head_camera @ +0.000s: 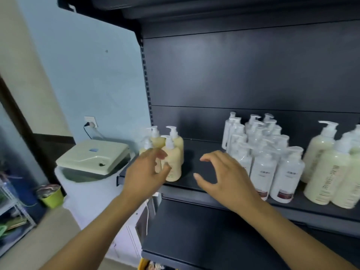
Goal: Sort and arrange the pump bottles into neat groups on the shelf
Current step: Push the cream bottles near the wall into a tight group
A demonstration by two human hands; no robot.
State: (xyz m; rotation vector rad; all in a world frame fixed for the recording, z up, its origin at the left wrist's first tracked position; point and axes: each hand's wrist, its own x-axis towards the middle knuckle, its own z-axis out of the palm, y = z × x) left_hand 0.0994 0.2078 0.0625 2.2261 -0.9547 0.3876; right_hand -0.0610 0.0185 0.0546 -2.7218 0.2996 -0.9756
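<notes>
**Pump bottles stand in three clusters along a dark shelf**

While both bare hands reach over the front edge of the dark metal shelf (196, 184), three clusters of pump bottles stand along it. Off the shelf's left end, a pale green appliance (93, 155) rests on a white cabinet below a wall socket (91, 121), with a lime-green cup (51, 196) lower down beside a wire rack. At the shelf's left front corner stands a tight group of small beige pump bottles (172, 164), touching one another. The left hand (146, 172) is at the front of this group, its fingers (160, 152) loosely curled around the nearest bottles; whether they actually grip one cannot be told, as motion blur softens the contact. A bare stretch of shelf lies between this group and the next. Over that stretch hovers the right hand (224, 176), palm down, fingers (207, 157) spread wide and holding nothing. Just beside it, toward the shelf's middle, white pump bottles wrapped in clear film (263, 152) are packed in rows from the front edge to the back panel. Near the right end stand large cream pump bottles (329, 168), taller than the rest, partly cut off by the picture's edge.
</notes>
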